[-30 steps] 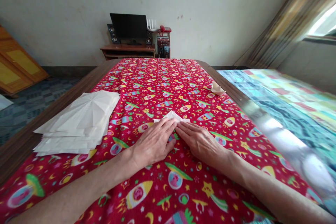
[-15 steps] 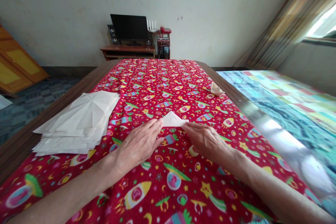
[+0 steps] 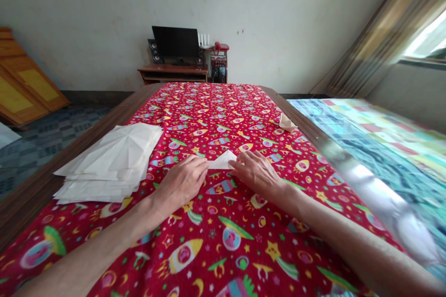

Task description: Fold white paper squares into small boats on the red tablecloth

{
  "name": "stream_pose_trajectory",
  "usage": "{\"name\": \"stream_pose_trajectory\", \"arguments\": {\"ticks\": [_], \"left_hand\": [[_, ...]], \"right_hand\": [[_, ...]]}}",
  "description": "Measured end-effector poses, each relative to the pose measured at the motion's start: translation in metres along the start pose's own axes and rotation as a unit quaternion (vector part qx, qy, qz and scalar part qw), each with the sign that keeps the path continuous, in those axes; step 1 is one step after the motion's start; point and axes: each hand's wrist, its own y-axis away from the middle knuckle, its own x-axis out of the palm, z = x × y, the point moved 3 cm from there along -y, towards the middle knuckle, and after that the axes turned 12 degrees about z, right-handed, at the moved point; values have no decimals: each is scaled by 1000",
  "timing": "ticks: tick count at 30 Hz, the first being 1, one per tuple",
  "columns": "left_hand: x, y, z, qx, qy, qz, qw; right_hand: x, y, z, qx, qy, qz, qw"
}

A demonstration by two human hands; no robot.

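Note:
A small white folded paper [image 3: 223, 162] lies on the red patterned cloth [image 3: 226, 209], with a peak pointing away from me and a flat strip along its near edge. My left hand [image 3: 186, 177] is closed at the paper's left end, fingers together. At the right end, my right hand [image 3: 258, 171] holds the paper with bent fingers, covering that corner. A boat-like folded paper piece [image 3: 287, 123] sits farther off near the cloth's right edge. To the left rests a stack of creased white paper sheets [image 3: 114, 153].
Brown wood of the table [image 3: 114, 120] shows along the cloth's sides. Beyond its far end stand a monitor [image 3: 176, 41] on a small desk and a red telephone [image 3: 221, 47]. A bed with a coloured cover [image 3: 376, 139] is on the right, an orange cabinet [image 3: 28, 79] on the left.
My right hand has shifted inward and up over the paper's right end, its fingers more bent. My left hand and the paper's left end have moved slightly left. The view has tilted a little.

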Motion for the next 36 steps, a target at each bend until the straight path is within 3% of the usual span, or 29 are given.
{"name": "stream_pose_trajectory", "arguments": {"ticks": [9, 19, 36], "left_hand": [[3, 0, 5, 8, 40, -31, 999], [2, 1, 4, 14, 38, -32, 999], [3, 1, 4, 22, 29, -37, 999]], "right_hand": [[-2, -4, 6, -75, 46, -10, 996], [-6, -7, 0, -49, -7, 43, 998], [-4, -7, -7, -48, -33, 44, 997]]}}
